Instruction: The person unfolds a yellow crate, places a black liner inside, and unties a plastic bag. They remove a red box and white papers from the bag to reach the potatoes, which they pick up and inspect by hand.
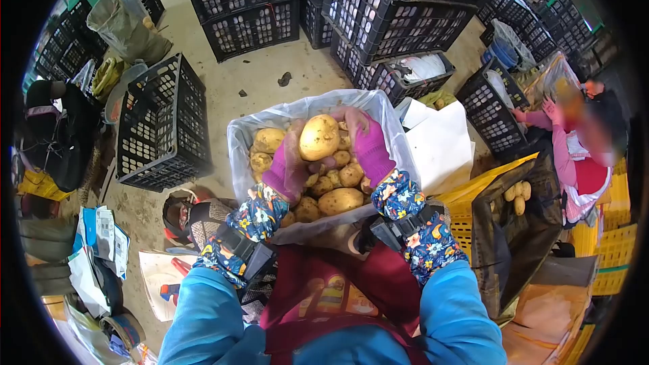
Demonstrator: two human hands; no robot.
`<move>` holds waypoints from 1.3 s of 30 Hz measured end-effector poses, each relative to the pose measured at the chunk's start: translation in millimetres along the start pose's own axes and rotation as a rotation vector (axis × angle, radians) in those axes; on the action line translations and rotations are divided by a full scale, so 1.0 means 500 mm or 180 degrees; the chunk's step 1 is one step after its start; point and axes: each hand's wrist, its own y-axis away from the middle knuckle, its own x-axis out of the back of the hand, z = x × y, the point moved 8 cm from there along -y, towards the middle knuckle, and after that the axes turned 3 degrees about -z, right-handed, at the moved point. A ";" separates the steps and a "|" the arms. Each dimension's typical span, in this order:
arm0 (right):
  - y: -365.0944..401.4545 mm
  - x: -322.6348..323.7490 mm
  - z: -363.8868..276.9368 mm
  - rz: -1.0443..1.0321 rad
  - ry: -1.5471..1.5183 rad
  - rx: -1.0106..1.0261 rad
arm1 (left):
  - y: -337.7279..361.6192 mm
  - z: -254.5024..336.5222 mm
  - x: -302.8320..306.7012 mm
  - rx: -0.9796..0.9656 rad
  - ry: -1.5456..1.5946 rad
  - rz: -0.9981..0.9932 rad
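Observation:
My left hand [292, 162], in a purple glove, is at the left side of a large yellow potato [319, 137]. My right hand [365, 136], gloved the same way, curves round the potato's upper right side; some of its fingers are hidden. Both hands are over a crate lined with clear plastic [240, 155], and the potato is held above the others in it. Below my hands lie several potatoes of different sizes, among them a long one [340, 201] near the crate's front.
An upright black crate [162, 122] stands at the left, stacked full crates [250, 20] at the back. White paper [439, 149] lies right of the lined crate. Further right are a dark-lined yellow crate [466, 223] with potatoes and another person [574, 142].

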 end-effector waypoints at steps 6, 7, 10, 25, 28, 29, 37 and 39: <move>0.044 -0.055 -0.011 -0.0821 -0.0998 -0.0847 | -0.019 0.031 0.061 -0.1442 -0.1889 0.0741; 0.058 -0.061 -0.013 -0.0842 -0.1362 -0.1072 | -0.018 0.021 0.064 -0.1350 -0.1667 0.0698; 0.041 -0.012 -0.018 -0.0659 -0.0817 -0.0419 | -0.016 -0.004 0.038 -0.0737 0.0041 0.0269; 0.566 0.677 -0.295 0.2071 0.5201 -0.0935 | 0.019 0.002 0.085 -0.0097 0.0218 0.0582; 0.325 0.404 -0.259 0.1158 0.3035 -0.0237 | 0.020 0.011 0.082 -0.0273 -0.0075 0.0447; 0.257 0.350 -0.175 0.0453 0.3076 -0.0448 | 0.019 0.018 0.072 -0.0386 -0.0341 0.0369; 0.153 0.047 0.389 -0.3507 0.4746 -0.0466 | -0.001 -0.048 0.102 -0.0474 0.0943 0.0422; 0.149 0.071 0.422 -0.3344 0.4743 -0.0460 | -0.012 -0.047 0.101 -0.0277 0.0465 0.0368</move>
